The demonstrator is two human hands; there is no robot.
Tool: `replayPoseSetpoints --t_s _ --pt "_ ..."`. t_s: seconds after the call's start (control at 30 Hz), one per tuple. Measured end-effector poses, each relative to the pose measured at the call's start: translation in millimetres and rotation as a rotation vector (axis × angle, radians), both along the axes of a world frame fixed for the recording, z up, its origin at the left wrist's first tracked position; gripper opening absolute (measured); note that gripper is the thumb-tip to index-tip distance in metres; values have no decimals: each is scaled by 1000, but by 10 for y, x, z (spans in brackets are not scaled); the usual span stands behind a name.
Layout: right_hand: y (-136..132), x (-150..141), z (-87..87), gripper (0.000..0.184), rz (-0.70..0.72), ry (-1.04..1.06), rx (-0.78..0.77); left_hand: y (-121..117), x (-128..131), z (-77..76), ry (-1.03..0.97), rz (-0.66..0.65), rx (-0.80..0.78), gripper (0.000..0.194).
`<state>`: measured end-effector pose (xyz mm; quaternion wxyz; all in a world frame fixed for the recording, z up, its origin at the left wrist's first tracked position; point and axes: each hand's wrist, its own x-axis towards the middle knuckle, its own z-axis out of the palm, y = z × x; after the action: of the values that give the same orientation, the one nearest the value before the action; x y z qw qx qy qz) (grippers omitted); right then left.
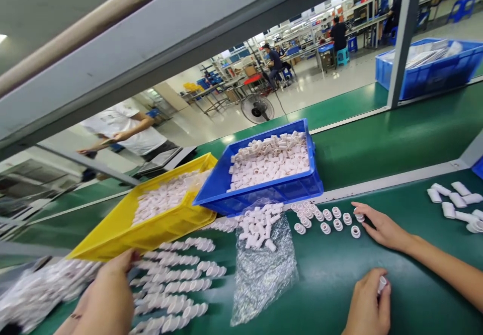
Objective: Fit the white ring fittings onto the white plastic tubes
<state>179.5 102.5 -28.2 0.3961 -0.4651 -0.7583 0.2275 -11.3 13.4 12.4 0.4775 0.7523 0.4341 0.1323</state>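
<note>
At seven o'clock the left hand (107, 295) hovers with fingers loosely spread, empty, over rows of white fittings (177, 279) on the green desk (328, 274), below the yellow bin (151, 224). At five o'clock the right hand (368, 302) is closed round a small white cap (382, 284). A co-worker's hand (381, 227) touches loose caps (332, 220) at three o'clock.

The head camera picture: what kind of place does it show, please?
Most likely a factory assembly line. A long green work surface carries a blue bin and a yellow bin full of small white plastic parts, and more workbenches with seated workers fill the hall behind.
</note>
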Motion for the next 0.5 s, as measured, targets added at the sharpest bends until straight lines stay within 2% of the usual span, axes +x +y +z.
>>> replayPoseSetpoints --t_s 0.13,0.23,0.37,0.5 --pt "-46 30 82 37 8 -12 44 27 -6 -104 -7 24 1 31" --pt "-72 50 95 33 -12 -7 59 31 -8 -130 -12 21 8 32" --pt "-72 45 83 26 -30 -7 79 16 -11 -81 24 1 -9 34" --pt "-74 10 102 28 -15 -43 94 0 0 11 19 12 -18 33"
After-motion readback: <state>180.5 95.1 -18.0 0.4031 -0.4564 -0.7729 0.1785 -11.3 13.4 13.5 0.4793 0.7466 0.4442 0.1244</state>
